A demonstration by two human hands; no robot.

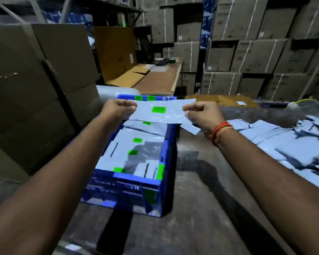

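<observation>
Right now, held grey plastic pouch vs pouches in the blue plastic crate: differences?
Held grey plastic pouch hangs in air, pinched by left hand and right hand; crate pouches lie inside the blue plastic crate. Held pouch is single, spread flat; crate pouches overlap. Both grey, green-labelled.

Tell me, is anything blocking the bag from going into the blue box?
Nothing visible does. The left hand and right hand hold the flat grey plastic packet with the green label over the open blue plastic crate of similar packets.

Warehouse packing area: strapped cartons (250, 57) stacked high, blue crate (156, 183) of labelled mailers (118, 153), packing table (158, 78).
</observation>
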